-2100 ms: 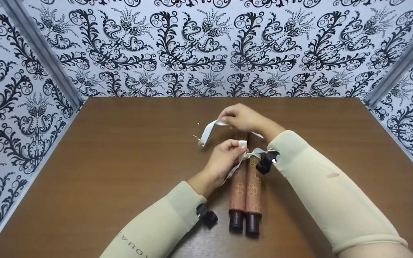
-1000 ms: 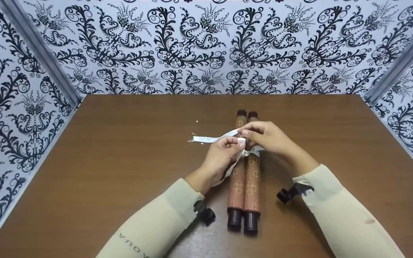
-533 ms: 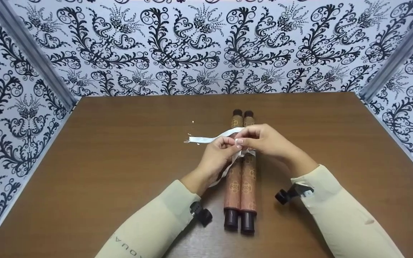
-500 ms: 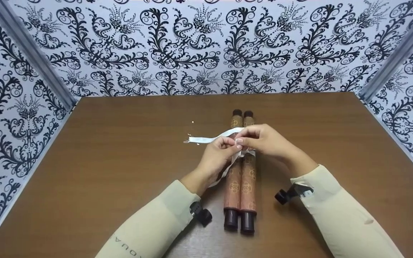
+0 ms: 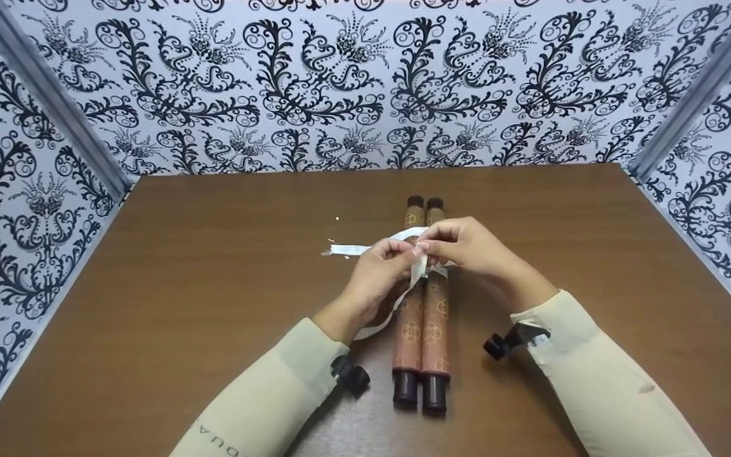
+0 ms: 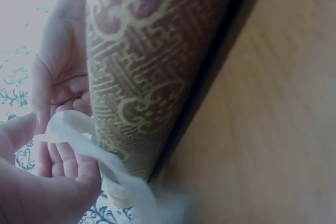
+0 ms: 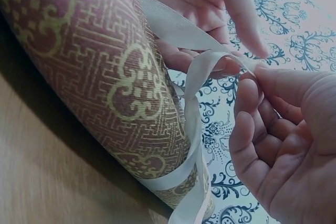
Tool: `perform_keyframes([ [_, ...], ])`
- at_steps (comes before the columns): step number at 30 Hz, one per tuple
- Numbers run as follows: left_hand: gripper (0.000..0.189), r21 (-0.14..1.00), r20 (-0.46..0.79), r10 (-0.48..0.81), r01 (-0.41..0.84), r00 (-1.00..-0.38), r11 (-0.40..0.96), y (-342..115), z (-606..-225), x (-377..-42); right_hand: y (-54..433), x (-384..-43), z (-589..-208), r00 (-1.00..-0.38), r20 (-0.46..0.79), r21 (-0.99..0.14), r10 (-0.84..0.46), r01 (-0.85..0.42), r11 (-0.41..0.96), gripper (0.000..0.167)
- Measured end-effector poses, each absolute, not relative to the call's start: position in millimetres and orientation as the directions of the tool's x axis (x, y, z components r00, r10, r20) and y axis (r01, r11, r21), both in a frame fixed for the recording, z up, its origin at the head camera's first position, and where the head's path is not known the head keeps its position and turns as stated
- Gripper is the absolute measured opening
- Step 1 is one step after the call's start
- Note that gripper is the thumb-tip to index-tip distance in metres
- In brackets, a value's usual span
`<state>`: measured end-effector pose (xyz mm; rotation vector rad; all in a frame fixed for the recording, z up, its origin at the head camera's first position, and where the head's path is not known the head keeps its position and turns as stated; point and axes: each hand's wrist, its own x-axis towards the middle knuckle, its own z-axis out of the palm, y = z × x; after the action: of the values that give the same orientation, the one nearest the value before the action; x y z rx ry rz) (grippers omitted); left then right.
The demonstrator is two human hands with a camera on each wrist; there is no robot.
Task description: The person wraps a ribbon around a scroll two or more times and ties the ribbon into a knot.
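Note:
Two slim rolls (image 5: 434,333) in reddish-gold patterned cloth, with dark end knobs, lie side by side like a scroll. A white ribbon (image 5: 420,263) is wrapped around their middle, with a knot or crossing on top. My left hand (image 5: 365,282) holds the ribbon between thumb and fingers just over the rolls; a loose tail hangs below it. In the right wrist view, my right hand (image 7: 289,140) pinches the ribbon (image 7: 197,77) between thumb and index finger, its other fingers curled. The fingertips of both hands nearly meet. Another ribbon end stretches left over the table.
The brown wooden table (image 5: 213,285) carries a few tiny pale scraps (image 5: 337,218) near the ribbon's frayed left end. Patterned white-and-black walls (image 5: 353,82) rise behind and at both sides. Small black cameras (image 5: 349,377) are strapped to both wrists.
My right hand came from the far side of the rolls to meet the left hand, leaving one ribbon end lying leftward. Its fingers now pinch the short end that stood at my left fingertips.

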<state>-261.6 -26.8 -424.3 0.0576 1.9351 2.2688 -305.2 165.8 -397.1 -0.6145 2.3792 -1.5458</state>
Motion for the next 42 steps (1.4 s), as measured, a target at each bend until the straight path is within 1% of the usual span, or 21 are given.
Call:
perform_keyframes([
  [5, 0.014, 0.998, -0.001, 0.041, -0.003, -0.999, -0.061, -40.2, -416.8, -275.1, 164.7, -305.8, -396.4, -0.884, 0.040, -0.913, -0.467, -0.222, 0.342, 0.021],
  [9, 0.012, 0.993, 0.080, -0.003, 0.079, -0.997, 0.090, -52.4, -412.3, -290.4, 165.5, -306.5, -397.4, -0.882, 0.050, -0.902, -0.468, -0.241, 0.358, 0.021],
  [12, 0.013, 0.957, 0.116, 0.024, 0.118, -0.993, 0.266, -59.7, -412.7, -302.4, 166.5, -306.5, -398.1, -0.884, 0.052, -0.900, -0.465, -0.243, 0.361, 0.020],
  [15, 0.019, 0.881, 0.113, 0.088, 0.141, -0.990, 0.452, -64.2, -416.0, -313.2, 165.8, -305.9, -398.4, -0.887, 0.046, -0.908, -0.460, -0.229, 0.351, 0.020],
  [17, 0.026, 0.829, 0.085, 0.139, 0.148, -0.987, 0.540, -65.4, -418.3, -319.8, 164.8, -305.6, -399.1, -0.888, 0.042, -0.912, -0.459, -0.221, 0.344, 0.019],
  [19, 0.033, 0.785, 0.059, 0.181, 0.157, -0.982, 0.599, -64.9, -420.6, -326.0, 164.0, -305.5, -399.6, -0.887, 0.040, -0.914, -0.461, -0.219, 0.342, 0.019],
  [21, 0.038, 0.757, 0.037, 0.219, 0.170, -0.975, 0.631, -63.0, -421.8, -331.1, 163.6, -305.8, -399.8, -0.886, 0.040, -0.915, -0.463, -0.219, 0.340, 0.019],
  [27, 0.038, 0.701, 0.014, 0.291, 0.217, -0.957, 0.680, -53.9, -423.7, -339.0, 163.8, -306.4, -398.0, -0.887, 0.042, -0.907, -0.460, -0.227, 0.354, 0.018],
  [29, 0.036, 0.688, 0.016, 0.300, 0.229, -0.954, 0.689, -51.4, -425.0, -339.8, 163.7, -306.6, -397.3, -0.886, 0.039, -0.906, -0.462, -0.226, 0.359, 0.018],
  [35, 0.017, 0.665, 0.037, 0.303, 0.250, -0.952, 0.704, -49.9, -425.2, -336.8, 162.9, -305.9, -395.8, -0.888, 0.039, -0.914, -0.458, -0.217, 0.343, 0.019],
  [42, 0.017, 0.669, 0.073, 0.293, 0.265, -0.953, 0.694, -67.3, -416.7, -324.8, 164.8, -303.1, -397.0, -0.888, 0.023, -0.925, -0.460, -0.193, 0.328, 0.020],
])
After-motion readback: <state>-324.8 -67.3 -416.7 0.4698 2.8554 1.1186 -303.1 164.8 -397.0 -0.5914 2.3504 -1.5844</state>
